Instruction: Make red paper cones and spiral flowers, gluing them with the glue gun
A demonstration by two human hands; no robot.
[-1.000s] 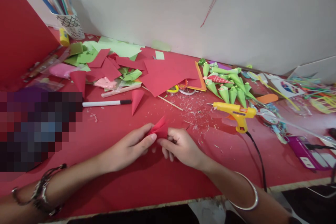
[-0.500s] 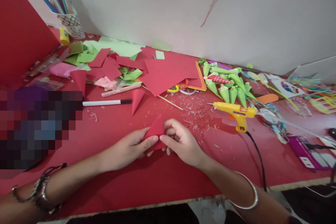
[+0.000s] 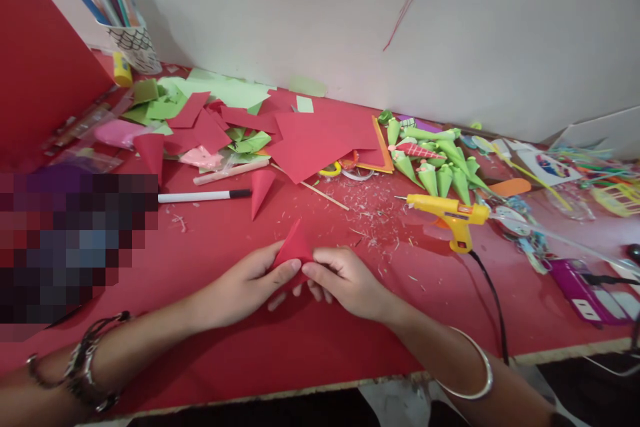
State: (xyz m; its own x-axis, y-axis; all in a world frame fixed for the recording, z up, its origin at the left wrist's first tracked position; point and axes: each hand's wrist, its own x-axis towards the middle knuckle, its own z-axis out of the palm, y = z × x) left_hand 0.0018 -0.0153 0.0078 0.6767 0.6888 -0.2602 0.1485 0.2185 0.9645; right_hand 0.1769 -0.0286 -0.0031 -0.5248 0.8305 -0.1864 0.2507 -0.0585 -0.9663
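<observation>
Both hands were occupied with one curled red paper piece (image 3: 295, 245), held over the near part of the red surface (image 3: 300, 353), straight in front of the person. Left hand (image 3: 245, 287) gripped its left side, thumb pressed on top; right hand (image 3: 353, 285) pinched the lower right edge, fingers curled in, their exact hold beneath partly hidden. Thumb tips almost met. Long axis of the piece ran away from the body, narrow end toward the wall (image 3: 475, 33), wide end by the thumbs; more of it lay on the left hand's side. Just beyond and slightly left, a red paper cone (image 3: 260, 193) lay pointing the opposite way, back toward the person, left hand the nearer. A white marker (image 3: 200, 197) with a black cap lay left of that cone. Off to the right, nearer the right hand, was a yellow glue gun (image 3: 453, 213), nozzle aimed leftward, black cord (image 3: 493, 300) trailing to the near edge. Green paper cones (image 3: 444, 179) clustered behind it; pale shavings (image 3: 373, 213) littered the stretch left of the nozzle.
</observation>
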